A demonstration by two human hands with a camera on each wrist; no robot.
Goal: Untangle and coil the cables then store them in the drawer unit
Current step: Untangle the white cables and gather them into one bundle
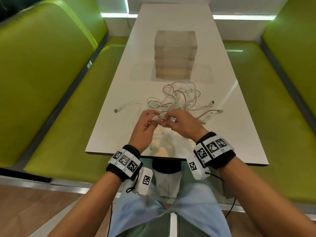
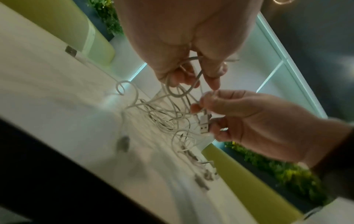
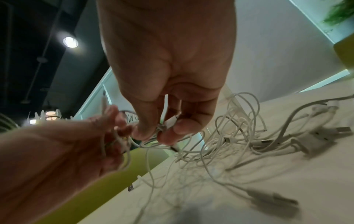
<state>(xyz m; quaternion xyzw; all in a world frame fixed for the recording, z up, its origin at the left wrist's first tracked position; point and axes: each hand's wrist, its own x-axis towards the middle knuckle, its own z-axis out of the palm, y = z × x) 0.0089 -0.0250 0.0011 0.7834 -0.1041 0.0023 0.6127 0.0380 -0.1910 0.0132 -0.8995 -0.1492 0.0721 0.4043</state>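
Hands [image 1: 161,123] on cables [image 1: 177,98], near table [image 1: 119,134] edge

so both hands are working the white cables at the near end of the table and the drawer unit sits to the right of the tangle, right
Not quite. The drawer unit sits beyond the tangle of white cables, farther up the table, not to its right; the head view shows it. The left hand and right hand do work the cables at the near end.
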